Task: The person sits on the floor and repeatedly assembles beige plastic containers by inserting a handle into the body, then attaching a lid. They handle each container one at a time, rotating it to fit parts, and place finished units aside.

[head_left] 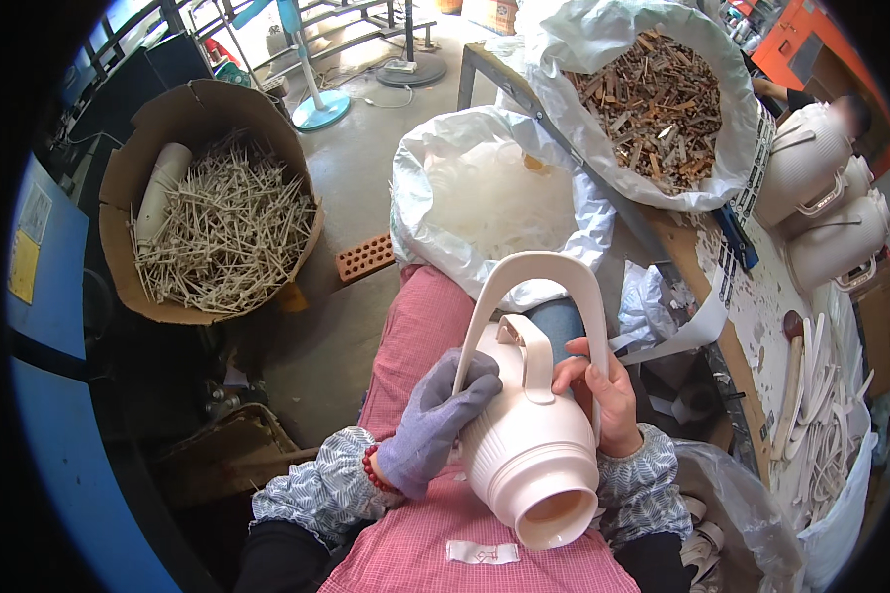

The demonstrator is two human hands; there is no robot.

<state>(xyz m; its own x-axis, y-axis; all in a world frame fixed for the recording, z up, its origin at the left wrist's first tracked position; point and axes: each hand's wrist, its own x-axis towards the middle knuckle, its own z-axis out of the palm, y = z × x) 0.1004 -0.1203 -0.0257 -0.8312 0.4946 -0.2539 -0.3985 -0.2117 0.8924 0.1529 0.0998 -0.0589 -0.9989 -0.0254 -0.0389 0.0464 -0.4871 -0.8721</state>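
Observation:
A pale pink plastic jug body (524,425) lies tilted over my lap, its round open mouth facing me. A small side handle (536,358) stands up from its upper surface. Above it rises a large arched carrying handle (544,267), whose two ends come down along the sides of the body. My left hand (440,420), in a grey-purple glove, is closed around the left end of the arch and against the body. My bare right hand (608,395) grips the right end, with bent fingers near the side handle. Whether the arch's ends are fastened is hidden by my hands.
At left stands a cardboard box (119,237) of thin beige plastic sprues. Ahead are a white sack (415,148) of translucent pieces and another sack (554,49) of brown scraps. The right bench (752,346) holds jug bodies (811,158), a mallet (789,395) and pale strips (826,415).

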